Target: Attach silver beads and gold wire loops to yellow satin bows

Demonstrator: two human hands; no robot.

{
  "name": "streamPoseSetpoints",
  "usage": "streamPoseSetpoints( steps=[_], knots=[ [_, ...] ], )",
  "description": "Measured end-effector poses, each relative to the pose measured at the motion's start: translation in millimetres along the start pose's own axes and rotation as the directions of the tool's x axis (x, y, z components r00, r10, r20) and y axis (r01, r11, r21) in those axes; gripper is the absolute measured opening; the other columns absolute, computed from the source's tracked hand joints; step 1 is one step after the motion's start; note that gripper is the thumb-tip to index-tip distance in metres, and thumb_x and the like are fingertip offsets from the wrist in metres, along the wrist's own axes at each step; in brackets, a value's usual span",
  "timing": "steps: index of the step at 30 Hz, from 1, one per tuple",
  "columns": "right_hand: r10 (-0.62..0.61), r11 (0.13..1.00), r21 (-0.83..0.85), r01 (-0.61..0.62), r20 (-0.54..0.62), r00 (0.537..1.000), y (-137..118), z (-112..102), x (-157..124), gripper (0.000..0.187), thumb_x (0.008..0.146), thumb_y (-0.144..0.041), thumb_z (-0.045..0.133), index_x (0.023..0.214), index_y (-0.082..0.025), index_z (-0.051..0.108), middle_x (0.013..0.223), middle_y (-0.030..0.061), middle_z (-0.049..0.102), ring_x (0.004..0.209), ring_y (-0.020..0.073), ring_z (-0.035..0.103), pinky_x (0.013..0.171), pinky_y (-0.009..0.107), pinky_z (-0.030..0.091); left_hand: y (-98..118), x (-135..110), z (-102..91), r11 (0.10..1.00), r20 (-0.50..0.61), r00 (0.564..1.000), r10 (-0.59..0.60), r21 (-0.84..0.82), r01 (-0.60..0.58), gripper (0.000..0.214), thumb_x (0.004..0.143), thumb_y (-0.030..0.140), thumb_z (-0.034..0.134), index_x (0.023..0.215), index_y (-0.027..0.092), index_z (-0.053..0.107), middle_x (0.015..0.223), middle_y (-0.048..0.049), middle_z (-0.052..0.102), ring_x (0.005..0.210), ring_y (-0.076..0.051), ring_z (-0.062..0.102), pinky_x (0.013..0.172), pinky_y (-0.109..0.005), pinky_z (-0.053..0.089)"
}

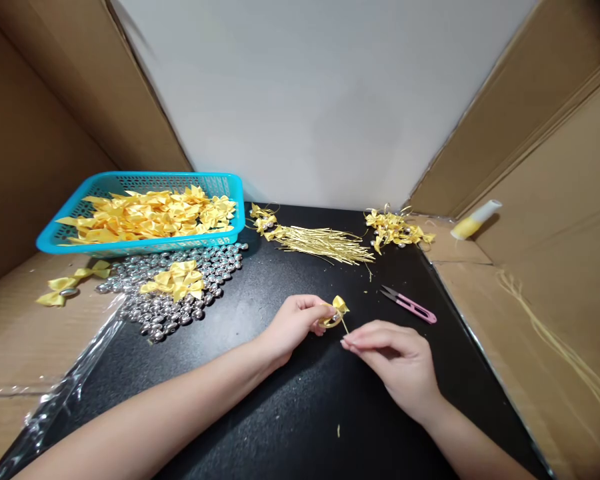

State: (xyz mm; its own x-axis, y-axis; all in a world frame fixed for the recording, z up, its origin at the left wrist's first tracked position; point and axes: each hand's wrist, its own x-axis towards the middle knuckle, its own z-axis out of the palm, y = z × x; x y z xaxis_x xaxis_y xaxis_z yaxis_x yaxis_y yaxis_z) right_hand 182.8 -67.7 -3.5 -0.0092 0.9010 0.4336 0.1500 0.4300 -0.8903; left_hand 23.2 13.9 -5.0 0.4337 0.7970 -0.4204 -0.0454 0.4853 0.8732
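Over the middle of the black table, my left hand [300, 323] pinches a yellow ribbon bow [340, 305] with a silver bead at its centre and a loop of gold cord. My right hand [393, 357] is closed in a pinch on the gold cord [346, 327], whose end runs down from the bow. Fingers partly hide the bead and the loop. Pink thread snips [411, 305] lie to the right, beyond my right hand.
A blue basket [55, 245] of yellow bows stands at the back left, behind a spread of silver beads [165, 327] with more bows on top. Cut gold cords [330, 245] and a heap of beaded bows [395, 227] lie at the back. A yellow-and-white tube [475, 220] stands right.
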Motion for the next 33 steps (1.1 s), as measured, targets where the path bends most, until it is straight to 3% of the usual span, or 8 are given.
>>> streamPoseSetpoints(
  steps=[4,8,12,15,18,24,29,33],
  knots=[
    [0.055,0.979,0.189,-0.081,0.139,0.989,-6.3,-0.4,-2.5,0.026,0.075,-0.003,0.072,0.080,-0.027,0.077,0.074,0.0012,0.077,0.068,0.0155,0.073,0.063,0.026,0.060,-0.8,1.6,-1.7,1.000,-0.032,1.000,0.001,-0.025,-0.002,0.022,0.058,0.032,0.074,0.058,0.012,0.064,0.053,0.0015,0.056,0.051,-0.008,0.045,0.054,-0.023,0.037],
    [0.014,0.974,0.220,-0.058,0.193,0.981,-9.6,-4.3,0.6,0.020,0.076,-0.006,0.073,0.078,-0.026,0.077,0.071,0.0021,0.076,0.072,0.0176,0.071,0.070,0.034,0.059,-1.3,2.0,-2.1,0.999,-0.038,0.999,0.010,-0.032,-0.011,0.021,0.059,0.031,0.074,0.058,0.013,0.064,0.053,0.0015,0.056,0.052,-0.008,0.045,0.055,-0.023,0.037],
    [0.102,0.980,0.167,-0.110,0.054,0.993,-8.4,-7.5,3.1,0.017,0.076,-0.009,0.073,0.078,-0.026,0.076,0.074,0.0025,0.076,0.072,0.0172,0.072,0.068,0.030,0.060,-0.7,0.2,-1.7,0.999,-0.007,0.999,0.037,-0.015,-0.037,0.020,0.061,0.030,0.072,0.057,0.013,0.064,0.051,0.0022,0.054,0.050,-0.008,0.044,0.054,-0.022,0.035],
    [0.219,0.964,0.172,-0.205,-0.066,0.974,-2.7,-8.2,2.9,0.010,0.076,-0.015,0.075,0.081,-0.024,0.076,0.078,0.0039,0.076,0.072,0.0167,0.073,0.066,0.026,0.061,0.5,-1.6,-1.5,0.999,0.023,0.999,0.048,0.012,-0.048,0.020,0.062,0.031,0.071,0.056,0.013,0.063,0.050,0.0028,0.053,0.050,-0.008,0.044,0.055,-0.022,0.035],
    [0.264,0.946,0.219,-0.237,-0.104,0.959,4.0,-9.8,2.0,0.008,0.077,-0.017,0.075,0.082,-0.023,0.076,0.079,0.0034,0.075,0.074,0.0163,0.073,0.070,0.027,0.061,0.9,-2.9,-1.4,0.997,0.043,0.997,0.063,0.044,-0.065,0.021,0.064,0.031,0.069,0.055,0.014,0.061,0.050,0.0029,0.053,0.050,-0.008,0.044,0.055,-0.022,0.034],
    [0.159,0.976,0.175,-0.130,-0.167,0.973,6.5,-18.8,2.8,0.004,0.078,-0.021,0.074,0.077,-0.023,0.071,0.079,0.0024,0.069,0.076,0.0157,0.068,0.070,0.028,0.057,0.1,-2.6,-0.9,0.993,0.042,0.997,0.066,0.090,-0.070,0.018,0.065,0.029,0.065,0.057,0.014,0.062,0.049,0.0027,0.054,0.050,-0.009,0.044,0.055,-0.022,0.033],
    [0.117,0.983,0.166,-0.080,-0.223,0.968,3.2,-24.6,6.0,0.010,0.081,-0.026,0.072,0.075,-0.024,0.064,0.075,0.0007,0.065,0.091,0.0197,0.067,0.088,0.037,0.054,2.4,-3.0,0.1,0.991,0.034,0.998,0.061,0.115,-0.064,0.015,0.065,0.027,0.062,0.057,0.014,0.063,0.050,0.0022,0.055,0.050,-0.009,0.044,0.054,-0.022,0.033],
    [0.134,0.974,0.212,-0.082,-0.245,0.960,2.1,-26.5,9.3,0.011,0.080,-0.028,0.073,0.076,-0.024,0.063,0.074,-0.0006,0.063,0.082,0.0172,0.069,0.081,0.033,0.057,2.8,-3.9,0.8,0.989,0.042,0.997,0.063,0.132,-0.068,0.016,0.063,0.027,0.063,0.055,0.014,0.061,0.051,0.0016,0.056,0.049,-0.009,0.044,0.053,-0.022,0.033]
  ],
)
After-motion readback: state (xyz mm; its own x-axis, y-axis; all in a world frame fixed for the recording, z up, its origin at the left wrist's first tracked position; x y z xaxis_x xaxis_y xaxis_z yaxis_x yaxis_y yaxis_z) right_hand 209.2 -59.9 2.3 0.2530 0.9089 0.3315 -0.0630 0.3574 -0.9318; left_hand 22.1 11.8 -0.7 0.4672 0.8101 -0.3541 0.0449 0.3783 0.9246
